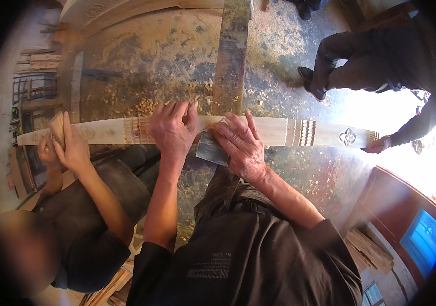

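A long, pale carved wooden board (274,130) runs from left to right in front of me, with beaded bands and a carved rosette toward its right end. At its middle is my left hand (172,130), fingers curled and closed; whatever lies inside them is hidden. Just to the right, my right hand (243,148) is pressed over a dark grey flat sheet (213,149), which overhangs the board's near edge. The sheet looks like sandpaper, though its surface is hard to make out. The fingers of this hand are bent over the sheet and the board.
On the left, a co-worker's hands (72,148) hold a small wooden block (57,128) at the board. Another person's hand (379,145) touches its right end. A plank (231,61) extends away beneath the board. Wood shavings litter the floor (151,61); timber pieces (368,250) lie at lower right.
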